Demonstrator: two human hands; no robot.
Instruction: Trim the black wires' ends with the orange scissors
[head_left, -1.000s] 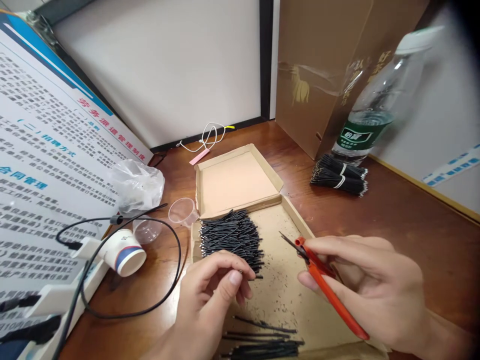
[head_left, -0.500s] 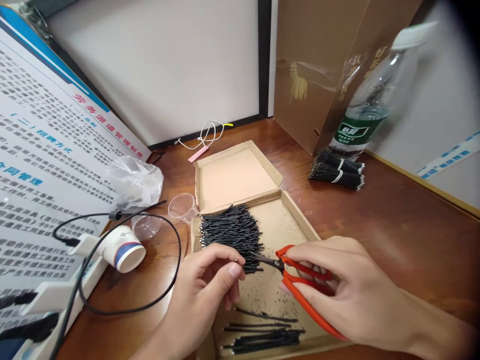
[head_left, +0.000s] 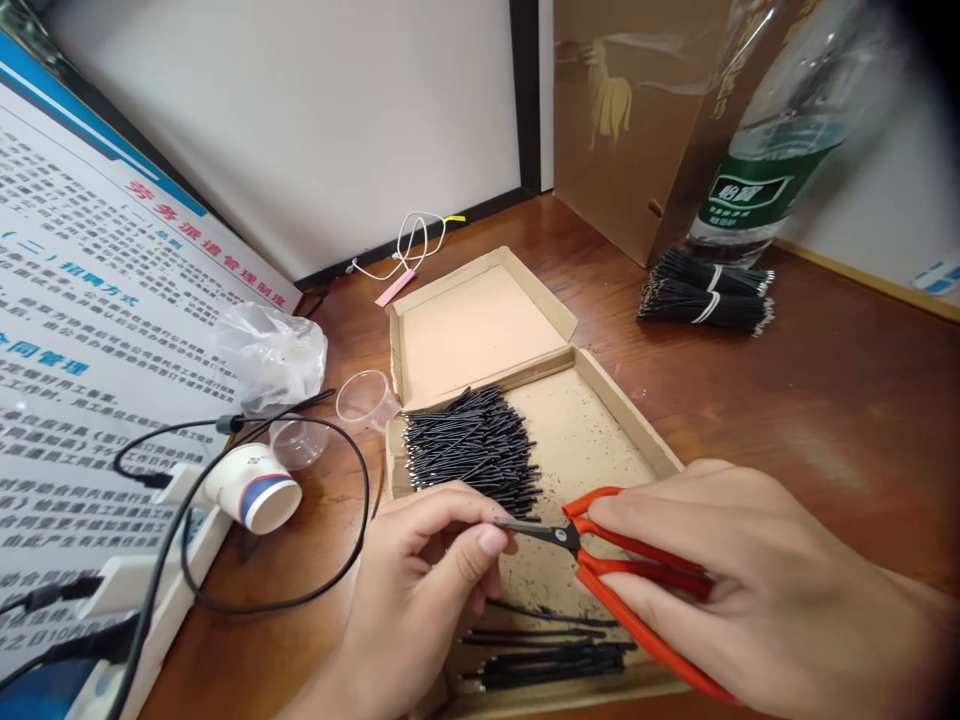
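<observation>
My left hand (head_left: 431, 575) is closed in a pinch above the open cardboard box (head_left: 630, 415). Thumb and forefinger hold what looks like the end of a black wire, almost wholly hidden by the fingers. In my right hand (head_left: 742, 560) are red-handled scissors (head_left: 574, 540), fingers in the loops. Their blades look nearly closed and meet the left fingertips. Behind the left hand, a heap of short black wires (head_left: 469, 450) with bare metal ends fills the box's left side. Nearer to me, a smaller group of black wires (head_left: 555, 660) lies under the hands.
Tied bundles of black wire (head_left: 709, 290) lie by a water bottle (head_left: 765, 190) at the back right. On the left are a tipped paper cup (head_left: 262, 490), clear plastic cups (head_left: 367, 400), a plastic bag (head_left: 274, 350) and a looped black cable (head_left: 360, 560). Dark scraps dot the box floor.
The scissor blades have come up to the left fingertips and look more closed. Both hands sit slightly further right in view, and the camera has tilted a little.
</observation>
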